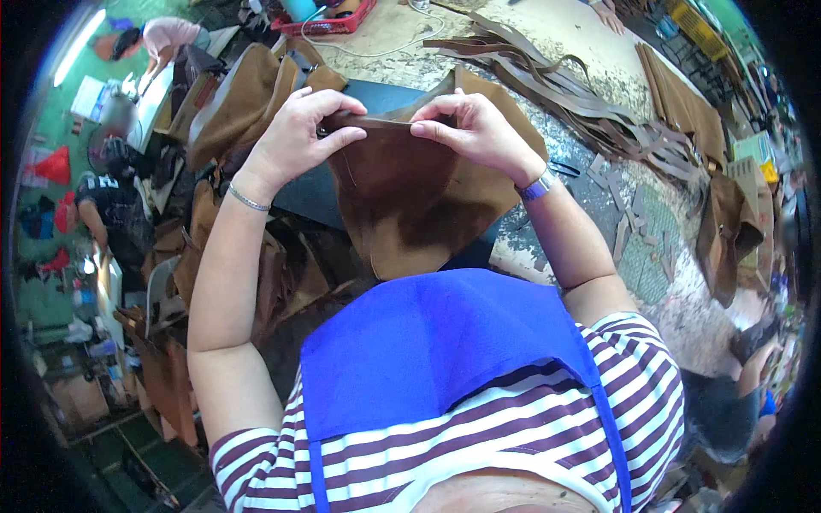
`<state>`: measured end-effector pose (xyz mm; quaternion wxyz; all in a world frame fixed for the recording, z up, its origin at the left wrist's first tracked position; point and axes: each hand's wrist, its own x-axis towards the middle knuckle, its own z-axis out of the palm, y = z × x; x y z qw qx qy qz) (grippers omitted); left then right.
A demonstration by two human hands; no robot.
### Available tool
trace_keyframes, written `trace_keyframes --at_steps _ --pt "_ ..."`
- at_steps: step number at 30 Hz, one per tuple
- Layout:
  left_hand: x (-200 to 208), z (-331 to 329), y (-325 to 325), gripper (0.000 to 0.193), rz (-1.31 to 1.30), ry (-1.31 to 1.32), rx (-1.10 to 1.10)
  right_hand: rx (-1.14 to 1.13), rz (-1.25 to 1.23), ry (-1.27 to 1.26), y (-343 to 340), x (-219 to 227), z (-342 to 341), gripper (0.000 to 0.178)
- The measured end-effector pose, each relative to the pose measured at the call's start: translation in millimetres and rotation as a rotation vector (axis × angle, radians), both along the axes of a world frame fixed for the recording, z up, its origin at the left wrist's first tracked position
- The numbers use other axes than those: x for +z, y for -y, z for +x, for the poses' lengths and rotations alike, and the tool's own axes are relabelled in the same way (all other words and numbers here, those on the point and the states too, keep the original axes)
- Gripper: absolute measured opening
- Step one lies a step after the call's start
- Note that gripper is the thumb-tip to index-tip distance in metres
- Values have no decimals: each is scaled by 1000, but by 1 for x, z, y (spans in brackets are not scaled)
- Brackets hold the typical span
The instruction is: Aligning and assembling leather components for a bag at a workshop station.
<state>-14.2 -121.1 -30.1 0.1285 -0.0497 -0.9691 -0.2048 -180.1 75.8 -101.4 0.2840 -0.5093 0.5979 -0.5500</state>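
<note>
A brown leather piece (410, 179), sewn like a bag panel or bag, hangs between my two hands over the near edge of the table. My left hand (312, 128) pinches its upper edge between thumb and fingers. Just to the right, my right hand (466, 128) grips the same edge in a pinch, so the edge runs nearly straight between them. Folds hide the inside of the piece. Beneath it lies a dark blue-green mat (299, 201), partly covered.
Long brown leather strips (573, 94) lie across the worn table (522, 248), with small scraps (629, 214) nearby. A red basket (342, 21) stands at the back. Brown leather pieces (235, 107) pile up at left, and folded leather (680, 107) lies at right. Other people work around.
</note>
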Motion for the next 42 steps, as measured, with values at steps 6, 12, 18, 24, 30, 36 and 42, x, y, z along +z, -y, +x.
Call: trace_keyframes --at_steps 6,12,18,24,30,36,42 --pt "12 -9 -10 20 209 187 33 -4 -15 50 -12 0 -3 18" --pt "19 -10 -22 18 334 303 145 -118 -174 -253 -15 6 6 22" --pt "28 -16 -34 19 239 341 159 -98 -71 -204 -17 2 5 15" --pt "27 -19 -38 20 109 280 104 -131 -216 -187 -18 4 17 19" --pt "29 -28 -53 17 -17 261 49 -182 -244 -181 -26 5 22 19" --pt "23 -36 -60 22 188 150 -116 -227 -209 -29 -48 4 24 20" --pt "21 -50 -49 20 441 231 -191 -256 -158 144 -73 -10 19 18"
